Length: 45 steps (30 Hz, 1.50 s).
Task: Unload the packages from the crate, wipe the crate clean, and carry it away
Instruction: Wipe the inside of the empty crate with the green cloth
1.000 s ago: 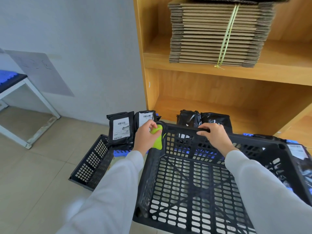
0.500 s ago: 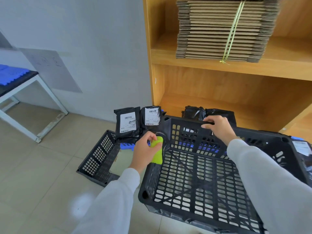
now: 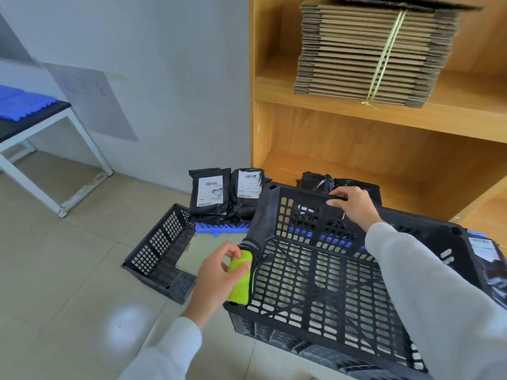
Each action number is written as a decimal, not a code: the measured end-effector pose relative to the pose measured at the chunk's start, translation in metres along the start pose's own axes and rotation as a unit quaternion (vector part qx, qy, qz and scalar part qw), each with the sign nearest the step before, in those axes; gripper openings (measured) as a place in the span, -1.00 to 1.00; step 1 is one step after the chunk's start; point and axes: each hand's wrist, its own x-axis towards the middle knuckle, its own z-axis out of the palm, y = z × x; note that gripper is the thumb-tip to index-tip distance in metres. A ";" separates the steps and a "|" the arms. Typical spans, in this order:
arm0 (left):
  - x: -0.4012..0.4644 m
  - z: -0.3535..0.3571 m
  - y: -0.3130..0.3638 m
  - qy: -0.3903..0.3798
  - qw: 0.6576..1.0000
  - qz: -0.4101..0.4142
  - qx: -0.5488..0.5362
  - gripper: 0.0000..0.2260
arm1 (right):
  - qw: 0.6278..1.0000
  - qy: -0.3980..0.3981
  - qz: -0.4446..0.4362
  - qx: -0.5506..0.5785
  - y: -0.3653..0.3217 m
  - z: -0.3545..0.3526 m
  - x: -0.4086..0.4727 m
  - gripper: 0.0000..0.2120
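Observation:
A black perforated plastic crate stands in front of me, with nothing inside it. My right hand grips the top of its far wall. My left hand holds a folded lime-green cloth against the crate's left rim. Black packages with white labels stand beyond the crate on a blue pallet. More black packages lie behind the far wall. Another labelled package shows at the right edge.
A second black crate lies tipped on the tiled floor to the left. A wooden shelf unit stands behind, holding a tied stack of flat cardboard. A white-framed table stands at the far left against the wall.
My left hand has slid the green cloth back along the crate's left rim, from the far corner toward me. My right hand keeps its grip on the far wall.

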 end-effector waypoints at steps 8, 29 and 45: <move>0.021 0.004 -0.001 -0.004 0.998 0.016 0.057 -0.82 | 1.000 0.001 -0.010 -0.022 0.004 0.002 0.001 -0.69; 0.160 0.044 0.030 0.006 0.986 0.101 0.135 -0.81 | 1.000 -0.009 -0.011 -0.002 0.001 0.001 0.000 -0.69; 0.177 0.046 0.034 -0.031 0.992 0.069 0.099 -0.88 | 0.999 -0.027 -0.011 -0.027 -0.009 -0.002 -0.001 -0.79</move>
